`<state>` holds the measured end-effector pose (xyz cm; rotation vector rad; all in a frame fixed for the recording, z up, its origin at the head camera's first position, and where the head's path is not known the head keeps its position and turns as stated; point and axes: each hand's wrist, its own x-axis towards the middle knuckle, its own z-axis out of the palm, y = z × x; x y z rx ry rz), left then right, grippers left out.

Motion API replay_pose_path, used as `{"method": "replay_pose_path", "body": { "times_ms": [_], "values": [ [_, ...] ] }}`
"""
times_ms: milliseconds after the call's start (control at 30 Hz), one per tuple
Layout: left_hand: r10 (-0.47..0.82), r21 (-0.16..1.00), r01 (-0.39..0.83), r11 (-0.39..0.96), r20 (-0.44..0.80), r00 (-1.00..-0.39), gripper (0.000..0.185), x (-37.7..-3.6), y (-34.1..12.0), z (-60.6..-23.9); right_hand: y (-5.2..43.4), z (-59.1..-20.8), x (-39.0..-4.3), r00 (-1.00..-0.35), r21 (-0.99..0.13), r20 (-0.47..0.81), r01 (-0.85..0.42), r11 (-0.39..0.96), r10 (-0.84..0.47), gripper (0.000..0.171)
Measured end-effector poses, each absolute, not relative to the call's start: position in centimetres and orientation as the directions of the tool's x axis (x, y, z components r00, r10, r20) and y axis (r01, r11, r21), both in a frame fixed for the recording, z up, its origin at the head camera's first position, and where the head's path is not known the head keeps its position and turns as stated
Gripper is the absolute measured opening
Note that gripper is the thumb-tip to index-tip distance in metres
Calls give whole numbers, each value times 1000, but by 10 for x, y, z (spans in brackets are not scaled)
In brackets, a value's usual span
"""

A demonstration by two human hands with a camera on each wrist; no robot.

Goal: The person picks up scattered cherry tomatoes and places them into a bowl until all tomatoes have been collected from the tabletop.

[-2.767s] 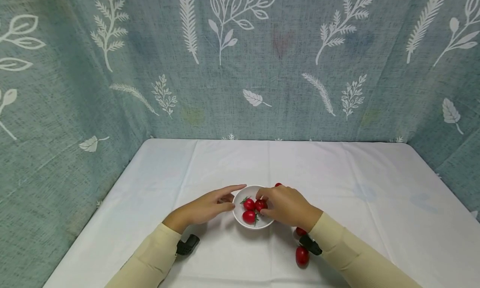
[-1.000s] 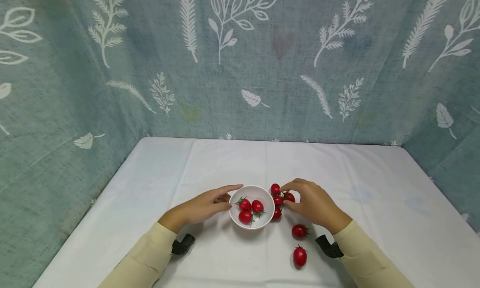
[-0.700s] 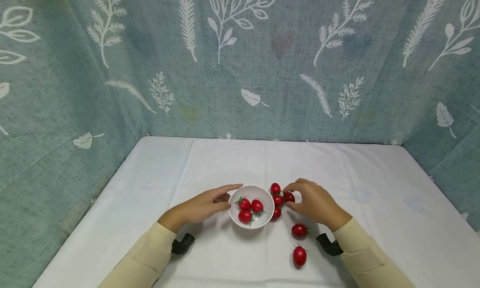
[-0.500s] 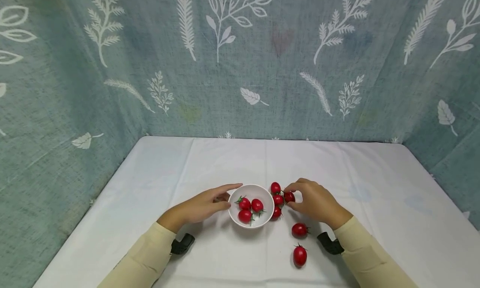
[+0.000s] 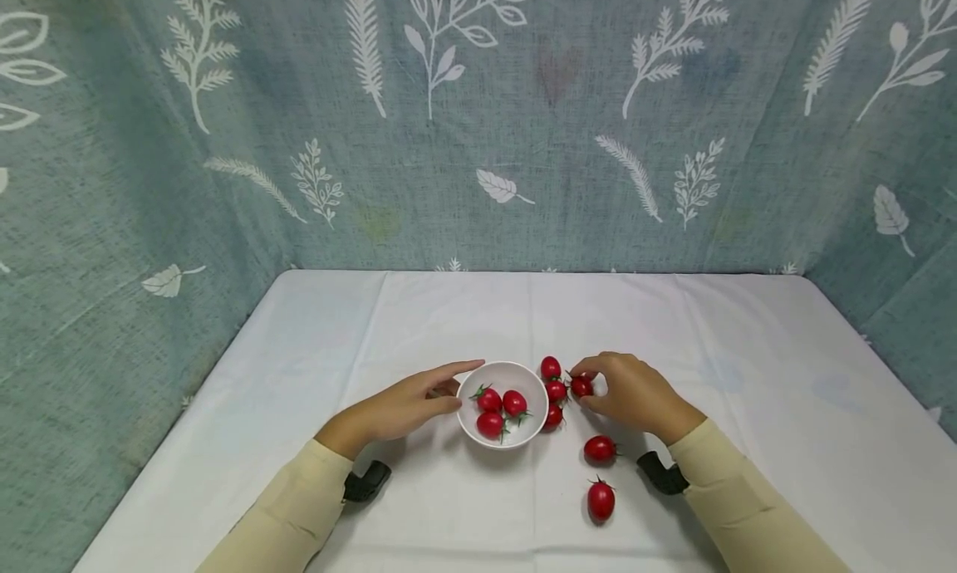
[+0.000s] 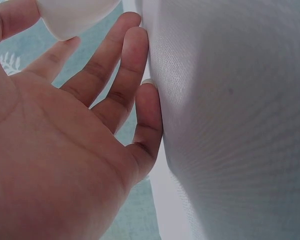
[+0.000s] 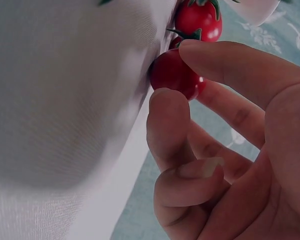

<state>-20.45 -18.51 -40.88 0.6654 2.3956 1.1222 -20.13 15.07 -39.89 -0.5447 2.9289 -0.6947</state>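
Though fingers partly hide it, one tomato is pinched in the right grip, well short of the far edge of the surface; the left grip, loosely extended, touches the bowl.

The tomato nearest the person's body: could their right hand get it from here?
Probably yes: nothing covers the nearest tomato, though another loose tomato lies between, and the right hand would first have to release the pinched tomato.
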Motion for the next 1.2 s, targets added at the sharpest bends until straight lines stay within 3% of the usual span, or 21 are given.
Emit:
{"method": "replay_pose_path", "body": {
  "times_ms": [533,1200],
  "values": [
    [581,800,241,549,-158,-798,55,-204,-189,-411,145,-394,-200,-941,-435,13,-311,845,-340,37],
    [571,793,237,562,-164,-804,55,-203,-186,-409,135,-376,-177,-859,-419,258,-511,750,-442,39]
  ]
}}
